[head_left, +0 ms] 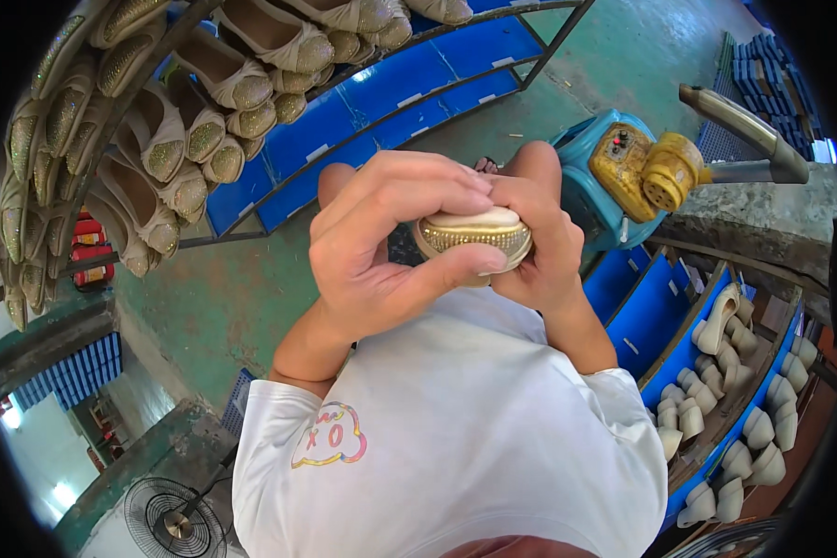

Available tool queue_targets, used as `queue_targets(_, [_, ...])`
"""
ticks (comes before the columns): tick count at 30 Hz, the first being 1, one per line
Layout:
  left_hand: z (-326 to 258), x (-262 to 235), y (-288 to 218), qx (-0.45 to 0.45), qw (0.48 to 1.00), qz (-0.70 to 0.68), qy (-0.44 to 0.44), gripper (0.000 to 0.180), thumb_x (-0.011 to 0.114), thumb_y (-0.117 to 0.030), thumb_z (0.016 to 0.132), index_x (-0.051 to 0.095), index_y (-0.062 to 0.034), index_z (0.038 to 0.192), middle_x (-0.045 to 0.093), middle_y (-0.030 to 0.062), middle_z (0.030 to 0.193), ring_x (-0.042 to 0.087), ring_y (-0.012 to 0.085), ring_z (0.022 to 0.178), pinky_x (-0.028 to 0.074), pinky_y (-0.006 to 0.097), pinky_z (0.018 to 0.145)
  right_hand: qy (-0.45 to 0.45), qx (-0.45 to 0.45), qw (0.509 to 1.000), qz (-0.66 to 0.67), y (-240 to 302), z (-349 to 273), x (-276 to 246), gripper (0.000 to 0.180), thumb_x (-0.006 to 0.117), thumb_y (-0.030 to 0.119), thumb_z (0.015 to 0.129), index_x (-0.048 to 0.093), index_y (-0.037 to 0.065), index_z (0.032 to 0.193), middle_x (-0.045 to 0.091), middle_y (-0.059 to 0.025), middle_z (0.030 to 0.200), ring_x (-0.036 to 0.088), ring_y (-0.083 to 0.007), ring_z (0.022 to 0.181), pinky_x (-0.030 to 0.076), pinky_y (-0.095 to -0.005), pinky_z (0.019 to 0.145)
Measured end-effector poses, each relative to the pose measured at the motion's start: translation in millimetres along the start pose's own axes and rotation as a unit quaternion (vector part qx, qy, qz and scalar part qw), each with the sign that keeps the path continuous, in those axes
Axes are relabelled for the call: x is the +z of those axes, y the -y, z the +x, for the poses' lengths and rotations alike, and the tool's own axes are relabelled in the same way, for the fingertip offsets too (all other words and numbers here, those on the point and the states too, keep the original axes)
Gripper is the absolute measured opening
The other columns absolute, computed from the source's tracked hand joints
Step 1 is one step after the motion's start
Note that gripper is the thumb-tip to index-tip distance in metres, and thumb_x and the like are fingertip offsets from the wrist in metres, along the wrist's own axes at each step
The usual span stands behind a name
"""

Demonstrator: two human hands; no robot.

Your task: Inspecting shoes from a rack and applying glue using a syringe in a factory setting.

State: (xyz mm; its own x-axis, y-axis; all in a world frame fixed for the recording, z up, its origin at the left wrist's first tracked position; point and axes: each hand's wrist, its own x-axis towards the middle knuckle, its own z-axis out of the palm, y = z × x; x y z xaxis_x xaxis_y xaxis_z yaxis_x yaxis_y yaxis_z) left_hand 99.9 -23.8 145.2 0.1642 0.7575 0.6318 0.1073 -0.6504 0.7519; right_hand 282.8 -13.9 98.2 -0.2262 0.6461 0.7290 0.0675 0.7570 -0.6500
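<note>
Between my two hands, in front of my chest, is a shoe [475, 240] with a cream upper edge and a band of shiny gold beads around its toe. My left hand [367, 246] is closed on its left side, with the fingers arched over the top and the thumb pressed along the beaded front. From the other side, my right hand [544, 237] grips the shoe's right end, its fingers curled around it. The palms and the far part of the shoe are hidden behind my fingers.
Racks of beige shoes [225, 79] with glittery toes fill the upper left, above blue shelves [316, 139]. A teal and yellow machine [623, 172] with a metal pipe stands at the right. Lower right, blue shelving holds more pale shoes [693, 405]. A fan [177, 524] is at lower left.
</note>
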Motion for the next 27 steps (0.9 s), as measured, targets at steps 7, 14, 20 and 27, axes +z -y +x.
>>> queue_targets(7, [-12.0,-9.6,4.9,0.087,0.994,0.039,-0.049,0.034,0.093,-0.008,0.073,0.075,0.0002,0.101,0.075,0.0137,0.098,0.073,0.0264,0.092,0.059,0.034,0.078,0.020,-0.004,1.000,0.023,6.0,2.3,15.0,0.050,0.087,0.003,0.076,0.064,-0.004,0.120,0.073,-0.0177,0.107,0.075,-0.0291,0.088,0.060,-0.0333,0.074])
queue_targets(14, [-12.6,-13.0,-0.5,0.050,0.997,-0.005,-0.050,0.041,0.096,-0.010,0.069,0.076,0.0009,0.103,0.076,0.0144,0.100,0.074,0.0266,0.095,0.060,0.033,0.079,0.004,-0.008,0.999,0.035,9.4,4.3,19.8,0.050,0.088,0.004,0.077,0.062,-0.005,0.119,0.073,-0.0173,0.106,0.076,-0.0297,0.092,0.062,-0.0349,0.079])
queue_targets(20, [-11.0,-8.9,-7.6,0.033,0.998,-0.010,-0.058,0.043,0.097,-0.012,0.067,0.076,0.0009,0.103,0.076,0.0151,0.103,0.074,0.0268,0.096,0.061,0.034,0.082,-0.012,-0.017,0.999,0.042,9.1,0.1,20.8,0.051,0.088,0.004,0.077,0.062,-0.006,0.120,0.073,-0.0187,0.107,0.076,-0.0321,0.095,0.062,-0.0371,0.082])
queue_targets(27, [-16.0,-9.3,1.6,0.088,0.994,0.006,-0.058,0.036,0.095,-0.006,0.070,0.076,-0.0001,0.100,0.076,0.0135,0.099,0.074,0.0277,0.095,0.061,0.034,0.080,-0.002,-0.008,0.999,0.049,9.3,-1.6,21.2,0.050,0.088,0.005,0.079,0.062,-0.007,0.120,0.073,-0.0202,0.107,0.076,-0.0313,0.094,0.062,-0.0373,0.081])
